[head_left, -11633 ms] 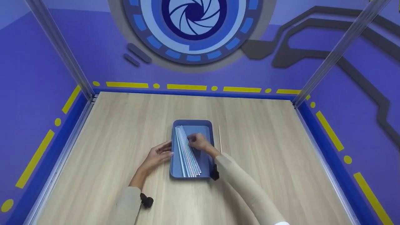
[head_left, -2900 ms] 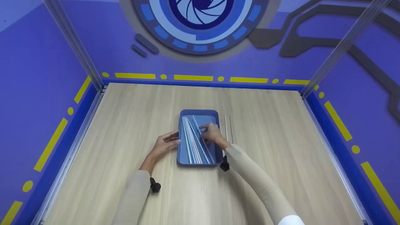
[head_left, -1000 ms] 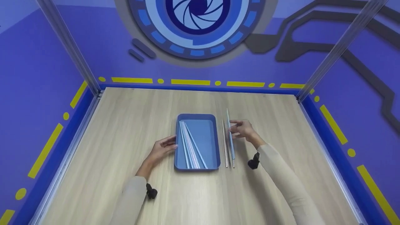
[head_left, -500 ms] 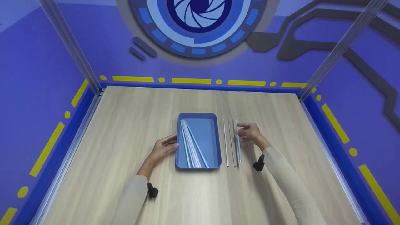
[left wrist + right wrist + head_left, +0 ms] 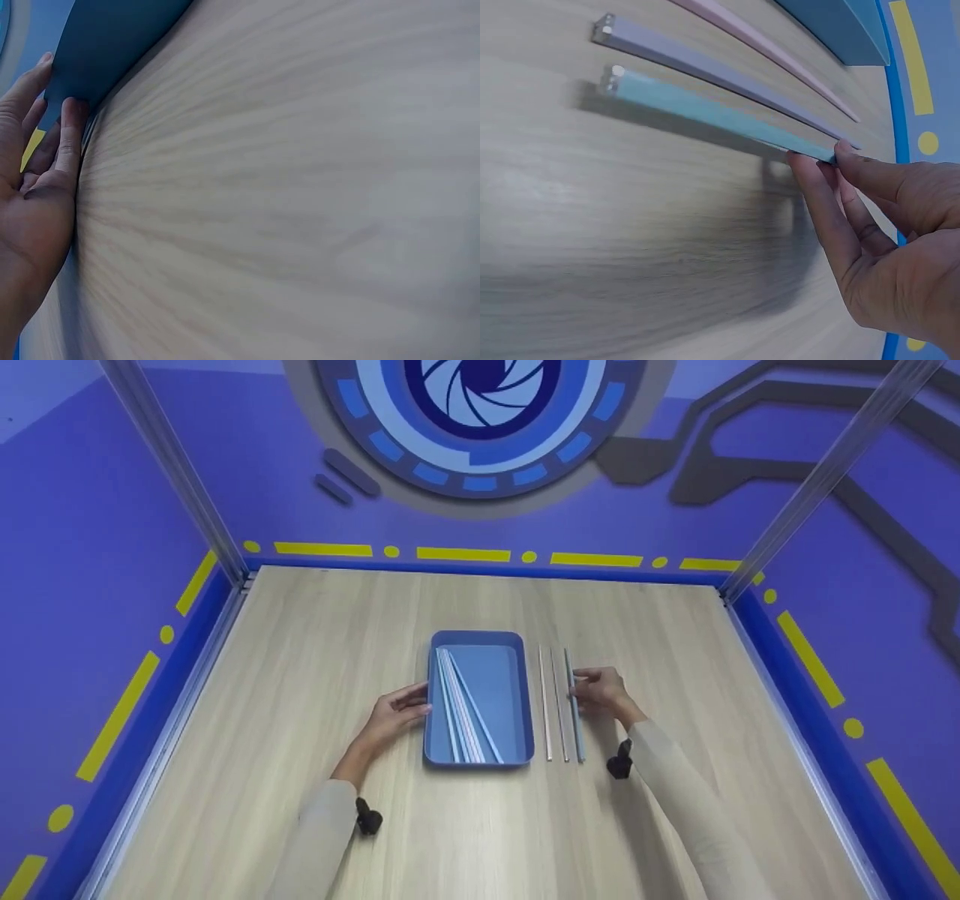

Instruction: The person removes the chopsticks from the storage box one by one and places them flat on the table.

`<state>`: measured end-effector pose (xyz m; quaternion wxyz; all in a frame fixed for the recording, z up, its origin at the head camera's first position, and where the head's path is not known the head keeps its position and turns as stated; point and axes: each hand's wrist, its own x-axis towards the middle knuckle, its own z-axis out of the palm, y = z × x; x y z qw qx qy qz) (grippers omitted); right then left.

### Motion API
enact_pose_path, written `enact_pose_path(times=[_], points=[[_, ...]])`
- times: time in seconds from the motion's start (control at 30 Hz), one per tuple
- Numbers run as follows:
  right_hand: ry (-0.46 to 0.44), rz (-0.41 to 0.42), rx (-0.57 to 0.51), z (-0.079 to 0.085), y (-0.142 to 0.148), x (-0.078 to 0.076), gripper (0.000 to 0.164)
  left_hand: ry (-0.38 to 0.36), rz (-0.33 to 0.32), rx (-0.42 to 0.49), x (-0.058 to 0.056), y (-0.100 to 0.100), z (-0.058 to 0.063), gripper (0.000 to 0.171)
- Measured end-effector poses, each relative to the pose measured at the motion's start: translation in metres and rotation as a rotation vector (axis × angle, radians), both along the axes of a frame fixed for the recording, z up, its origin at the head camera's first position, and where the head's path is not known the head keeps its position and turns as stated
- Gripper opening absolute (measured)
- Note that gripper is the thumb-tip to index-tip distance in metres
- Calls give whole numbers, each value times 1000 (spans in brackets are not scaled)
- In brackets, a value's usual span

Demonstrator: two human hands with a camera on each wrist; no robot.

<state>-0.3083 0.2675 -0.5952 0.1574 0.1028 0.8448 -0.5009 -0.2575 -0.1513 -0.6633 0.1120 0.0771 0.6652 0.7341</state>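
From the head view I saw the left hand (image 5: pixel 392 715) at the left side of the blue tray (image 5: pixel 499 675), its fingers loosely extended against the wall. Several pale sticks (image 5: pixel 459 709) lay fanned in the tray, towards its left side. To the right of the tray, on the wooden table (image 5: pixel 337 622), I made out a pink stick (image 5: pixel 546 709) and then a lavender stick (image 5: pixel 559 709), roughly parallel. Beyond them the right hand (image 5: pixel 602 688) pinched the turquoise stick (image 5: pixel 577 727), lined up much like its neighbours.

The left wrist view gave me the fingers fairly straight and a little apart, the tips touching the tray's outer wall.

In the right wrist view I had thumb and fingertips pinching the turquoise stick along its side, just beside the lavender stick. Its shadow fell next to it; I could not tell whether any part touched the table. The tray's corner showed past the pink stick.
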Motion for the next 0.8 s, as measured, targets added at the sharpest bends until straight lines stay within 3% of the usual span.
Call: enact_pose_path(times=[0.57, 0.8], points=[[-19, -53, 47, -9, -3, 1, 52, -13, 11, -49, -1, 2, 2, 59], [37, 3, 110, -9, -5, 1, 53, -10, 4, -15, -2, 0, 0, 60]])
